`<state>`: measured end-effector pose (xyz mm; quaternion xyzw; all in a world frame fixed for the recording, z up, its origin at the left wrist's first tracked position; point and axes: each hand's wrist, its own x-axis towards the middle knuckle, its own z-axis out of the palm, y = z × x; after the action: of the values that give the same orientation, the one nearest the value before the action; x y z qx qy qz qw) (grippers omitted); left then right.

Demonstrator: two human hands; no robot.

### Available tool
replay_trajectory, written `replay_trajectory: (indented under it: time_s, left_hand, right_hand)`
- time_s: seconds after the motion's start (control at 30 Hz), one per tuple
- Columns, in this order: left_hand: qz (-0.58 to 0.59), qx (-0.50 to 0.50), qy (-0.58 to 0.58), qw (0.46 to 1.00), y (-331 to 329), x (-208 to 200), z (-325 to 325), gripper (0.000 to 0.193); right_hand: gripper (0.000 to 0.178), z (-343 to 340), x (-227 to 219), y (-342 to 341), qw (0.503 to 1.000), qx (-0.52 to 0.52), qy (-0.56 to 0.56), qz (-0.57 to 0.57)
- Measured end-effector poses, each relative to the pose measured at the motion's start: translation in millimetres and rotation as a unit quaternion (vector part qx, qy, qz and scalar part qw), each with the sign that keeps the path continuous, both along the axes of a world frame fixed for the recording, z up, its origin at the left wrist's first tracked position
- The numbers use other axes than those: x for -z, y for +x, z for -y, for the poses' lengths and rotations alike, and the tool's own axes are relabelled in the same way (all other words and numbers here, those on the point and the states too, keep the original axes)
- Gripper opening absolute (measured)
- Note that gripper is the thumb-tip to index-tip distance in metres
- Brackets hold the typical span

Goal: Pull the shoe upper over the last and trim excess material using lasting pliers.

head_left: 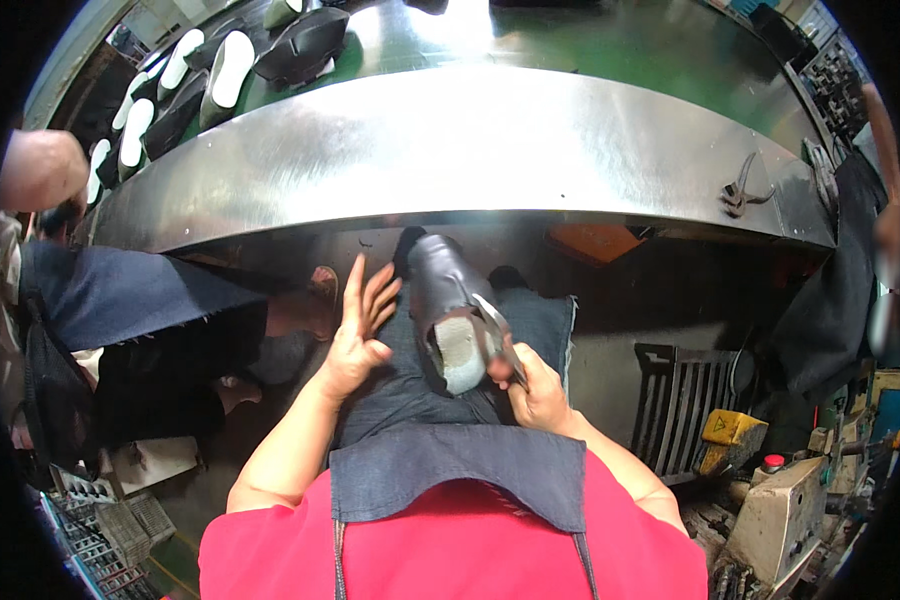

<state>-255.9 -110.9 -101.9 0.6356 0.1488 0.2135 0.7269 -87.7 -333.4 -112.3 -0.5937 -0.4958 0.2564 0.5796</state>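
Observation:
A black shoe upper (440, 270) lies over my lap, with a whitish sole or insole piece (457, 352) showing at its near end. My right hand (540, 388) is closed round the handles of metal pincers (494, 328), whose jaws are at the right edge of the shoe. Motion blurs the tool, so I cannot tell whether it bites the material. Just left of the shoe, my left hand (360, 330) is raised with its fingers spread, apart from it and holding nothing. A dark apron (370, 400) covers my lap under the shoe.
Ahead runs a metal bench edge (450, 150) with a green top (630, 50); several black shoes (305, 45) stand at its left. Another pair of pincers (742, 190) lies at its right. People sit at both sides. A machine (785, 510) and a metal rack (680, 400) stand right.

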Motion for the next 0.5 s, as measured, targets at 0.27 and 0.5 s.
replay_trajectory:
  time_s: [0.27,0.5]
  left_hand:
    - [-0.457,0.044,0.062,0.886,-70,222,-7,0.045]
    - [-0.507,-0.076,-0.066,0.856,-252,345,62,0.036]
  right_hand:
    - [0.048,8,9,21,1.000,-0.019,-0.023,-0.004]
    - [0.057,-17,27,57,0.989,-0.134,-0.036,-0.045]
